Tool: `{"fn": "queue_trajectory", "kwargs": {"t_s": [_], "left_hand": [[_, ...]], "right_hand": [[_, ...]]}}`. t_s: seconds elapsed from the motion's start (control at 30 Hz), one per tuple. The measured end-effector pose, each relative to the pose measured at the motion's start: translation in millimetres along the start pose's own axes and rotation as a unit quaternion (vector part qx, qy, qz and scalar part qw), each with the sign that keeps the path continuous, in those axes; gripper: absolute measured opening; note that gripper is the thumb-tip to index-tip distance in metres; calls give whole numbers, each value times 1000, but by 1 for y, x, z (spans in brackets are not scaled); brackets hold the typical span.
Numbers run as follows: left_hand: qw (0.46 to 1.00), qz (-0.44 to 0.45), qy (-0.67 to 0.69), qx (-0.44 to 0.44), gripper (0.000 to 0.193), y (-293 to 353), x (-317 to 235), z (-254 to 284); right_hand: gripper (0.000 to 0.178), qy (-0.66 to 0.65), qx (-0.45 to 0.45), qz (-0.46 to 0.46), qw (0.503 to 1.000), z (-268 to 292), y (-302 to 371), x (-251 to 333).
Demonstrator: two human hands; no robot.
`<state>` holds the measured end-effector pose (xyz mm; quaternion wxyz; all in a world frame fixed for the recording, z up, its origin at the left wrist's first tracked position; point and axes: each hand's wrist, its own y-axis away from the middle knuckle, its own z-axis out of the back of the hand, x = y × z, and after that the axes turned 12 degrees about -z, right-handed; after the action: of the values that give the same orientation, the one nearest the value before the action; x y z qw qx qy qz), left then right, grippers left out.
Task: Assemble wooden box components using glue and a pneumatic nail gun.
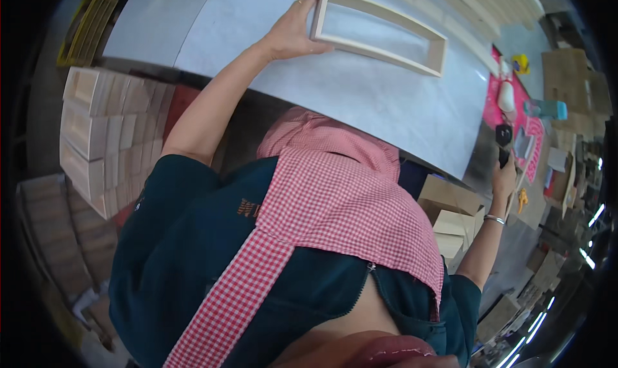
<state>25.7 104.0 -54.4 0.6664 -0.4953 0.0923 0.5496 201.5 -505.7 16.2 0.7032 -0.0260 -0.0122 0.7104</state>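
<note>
At the far middle of the pale worktable (360,110) lies a long, open rectangular wooden frame (386,57) of light wood. My left hand (293,33) grips its left end, with the fingers on the far side and the thumb along the near edge. Off to the right, my right hand (505,176) is closed round the handle of a black hand tool (503,136) with a rounded head; its exact kind is too small to make out. The tool is beside a pink patterned mat (493,104), apart from the frame.
Light wooden strips (479,7) lie at the far right. A white bottle (506,96), a blue-capped bottle (547,109) and a yellow tape dispenser (521,63) stand around the mat. Stacked wooden boxes (90,130) are at left; a cardboard box (444,194) sits below the table.
</note>
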Motion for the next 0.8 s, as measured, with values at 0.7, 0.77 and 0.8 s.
{"fn": "queue_trajectory", "kwargs": {"t_s": [0.7, 0.77, 0.8], "left_hand": [[937, -94, -313, 126, 37, -4, -86, -91], [953, -148, -259, 44, 24, 0, -73, -107], [942, -150, -298, 14, 19, 19, -73, -100]], "right_hand": [[79, -90, -121, -44, 988, -85, -227, 10], [92, -45, -62, -221, 972, -112, -300, -48], [98, -88, -67, -248, 962, -116, -290, 48]]}}
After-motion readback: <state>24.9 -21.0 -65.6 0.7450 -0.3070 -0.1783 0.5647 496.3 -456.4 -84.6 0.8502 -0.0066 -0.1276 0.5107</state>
